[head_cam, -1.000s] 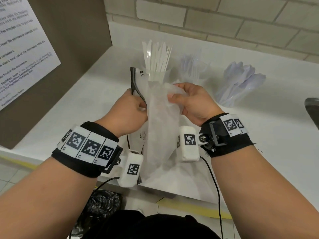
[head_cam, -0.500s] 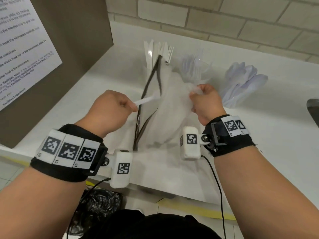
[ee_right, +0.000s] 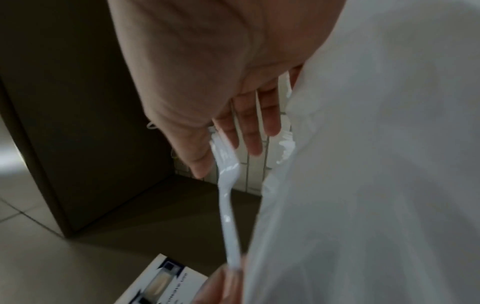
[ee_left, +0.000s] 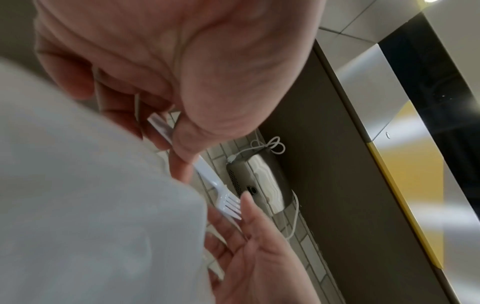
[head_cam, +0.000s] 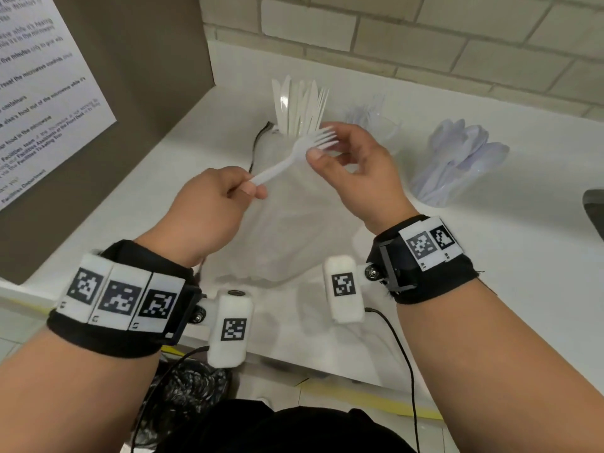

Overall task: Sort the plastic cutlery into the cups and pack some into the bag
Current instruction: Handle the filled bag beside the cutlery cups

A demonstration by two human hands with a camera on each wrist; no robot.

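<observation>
My left hand (head_cam: 248,188) pinches the handle of a white plastic fork (head_cam: 294,152) and holds it in the air, tines pointing away and to the right. My right hand (head_cam: 330,148) is up at the fork's head, fingers relaxed, thumb close beside the neck. The right wrist view shows those fingers (ee_right: 249,131) straight behind the tines of the fork (ee_right: 228,174), not closed round them. The translucent bag (head_cam: 287,233) lies flat on the white counter (head_cam: 490,273) under both hands, its dark zip edge (head_cam: 258,142) at the far left.
Three clear cups stand behind the bag: knives (head_cam: 300,106), forks (head_cam: 376,122), and spoons (head_cam: 457,161) further right. A brown cabinet side with a printed notice (head_cam: 49,76) walls off the left. A dark object (head_cam: 595,210) sits at the right edge.
Both hands held the bag a second ago. My left hand drew a fork out, my right hand let the bag drop flat and came to the fork's tines.
</observation>
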